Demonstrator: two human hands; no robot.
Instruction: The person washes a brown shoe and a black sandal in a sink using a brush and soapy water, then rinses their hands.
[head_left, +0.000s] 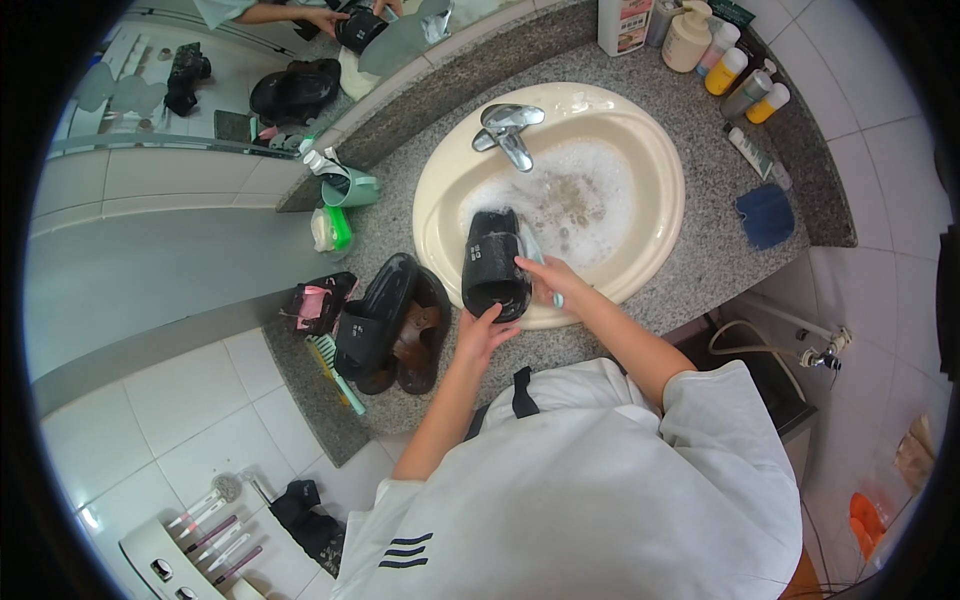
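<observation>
A wet black slide sandal (493, 259) hangs over the near left part of a cream washbasin (664, 225), its far end close to the suds. My left hand (481, 337) grips its near end, thumb on top. In my right hand (553, 281) is a pale blue-handled brush (532, 244), held along the sandal's right side; its bristles are hidden. White foam (611, 165) with a greyish patch covers the water. Left of the basin, another black slide sandal (366, 330) leans on a brown sandal (424, 337).
A chrome faucet (510, 135) rises at the basin's back. Pump bottle (686, 37), yellow bottles (726, 71), a tube (748, 152) and a blue cloth (765, 216) line the right side. At left are a green cup (352, 187), soap box (337, 227) and mint-handled brush (337, 375).
</observation>
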